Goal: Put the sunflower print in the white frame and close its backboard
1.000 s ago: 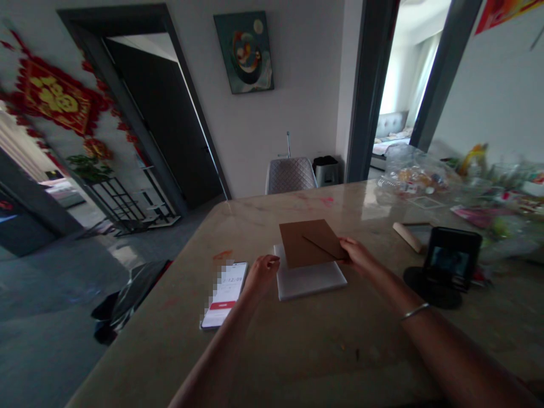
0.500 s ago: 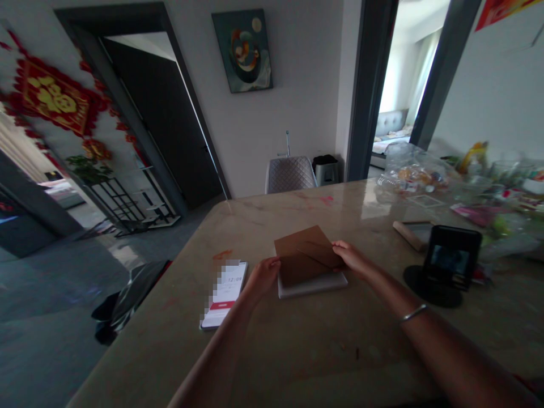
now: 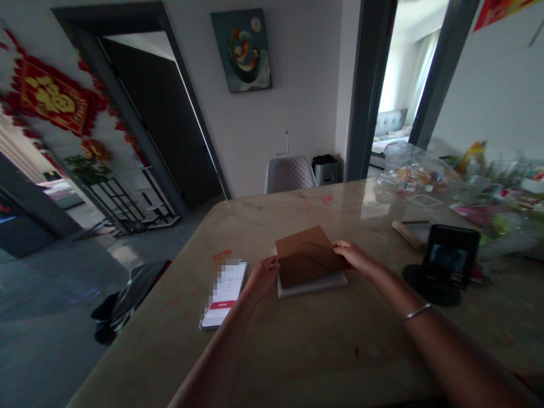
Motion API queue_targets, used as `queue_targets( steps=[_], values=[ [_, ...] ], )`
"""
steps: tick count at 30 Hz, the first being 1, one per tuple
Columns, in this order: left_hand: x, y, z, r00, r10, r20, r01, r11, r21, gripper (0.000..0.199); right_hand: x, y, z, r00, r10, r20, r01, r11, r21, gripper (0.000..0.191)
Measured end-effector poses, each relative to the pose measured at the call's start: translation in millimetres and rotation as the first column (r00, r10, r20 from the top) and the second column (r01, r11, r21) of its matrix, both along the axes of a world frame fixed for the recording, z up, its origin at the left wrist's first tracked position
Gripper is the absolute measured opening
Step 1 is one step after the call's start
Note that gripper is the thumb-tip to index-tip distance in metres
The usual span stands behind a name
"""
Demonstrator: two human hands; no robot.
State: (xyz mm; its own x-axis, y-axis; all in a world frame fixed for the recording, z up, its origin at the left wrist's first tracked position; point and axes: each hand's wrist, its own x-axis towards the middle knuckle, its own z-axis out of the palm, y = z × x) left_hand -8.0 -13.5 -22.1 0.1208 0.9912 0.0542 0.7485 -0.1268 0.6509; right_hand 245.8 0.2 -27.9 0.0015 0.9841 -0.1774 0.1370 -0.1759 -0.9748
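Observation:
A flat brown board (image 3: pixel 306 255) with a slanted flap line across it lies over a white-edged frame (image 3: pixel 314 287) that shows along its near side. My left hand (image 3: pixel 264 273) pinches the board's left edge. At the board's right edge, my right hand (image 3: pixel 351 255) grips it with fingers closed, some of them hidden at the rim. A phone (image 3: pixel 223 294) with a lit screen lies on the marbled table (image 3: pixel 272 351), left of my left hand.
On the right, a black stand with a dark screen (image 3: pixel 451 258) is upright near a wooden-edged frame (image 3: pixel 414 233). Clear plastic bags (image 3: pixel 416 170) and clutter fill the table's far right. A quilted chair (image 3: pixel 291 173) stands beyond the far edge.
The brown board has shifted very slightly right and its flap looks a little more raised. Both hands keep their hold at its sides.

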Motion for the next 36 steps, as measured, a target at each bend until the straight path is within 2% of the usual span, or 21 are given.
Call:
queue_targets(
  steps=[7,11,16,21,25,29,36],
  values=[
    [2.0,-3.5,5.8,1.0,-0.021,-0.002,0.021,0.999,0.031,0.032,8.2,2.9,-4.6,0.998,0.059,0.006,-0.059,0.997,-0.04,0.014],
    [3.1,-6.0,8.7,0.999,0.014,-0.034,-0.013,1.0,0.028,0.033,11.2,-1.8,2.7,0.993,0.112,-0.046,-0.116,0.99,-0.076,0.01],
    [2.6,-6.6,8.6,0.999,-0.028,-0.043,0.029,0.999,0.019,0.032,9.4,-11.8,16.6,0.981,0.162,-0.102,-0.176,0.975,-0.139,0.007],
    [2.0,-4.8,7.6,0.997,-0.048,-0.061,0.049,0.999,0.02,0.03,9.6,-13.2,18.2,0.979,0.166,-0.114,-0.184,0.969,-0.164,0.008],
    [2.7,-4.0,7.2,0.996,-0.037,-0.077,0.037,0.999,0.004,0.03,11.4,-10.8,15.3,0.977,0.193,-0.088,-0.205,0.963,-0.177,0.01],
    [3.2,-4.5,7.3,0.998,-0.033,-0.057,0.034,0.999,0.012,0.031,11.2,-10.7,15.4,0.979,0.197,-0.046,-0.202,0.966,-0.162,0.002],
    [2.5,-4.6,7.6,0.998,-0.056,-0.03,0.055,0.998,-0.006,0.032,11.4,-8.6,11.4,0.965,0.211,0.158,-0.196,0.975,-0.109,0.011]
  ],
)
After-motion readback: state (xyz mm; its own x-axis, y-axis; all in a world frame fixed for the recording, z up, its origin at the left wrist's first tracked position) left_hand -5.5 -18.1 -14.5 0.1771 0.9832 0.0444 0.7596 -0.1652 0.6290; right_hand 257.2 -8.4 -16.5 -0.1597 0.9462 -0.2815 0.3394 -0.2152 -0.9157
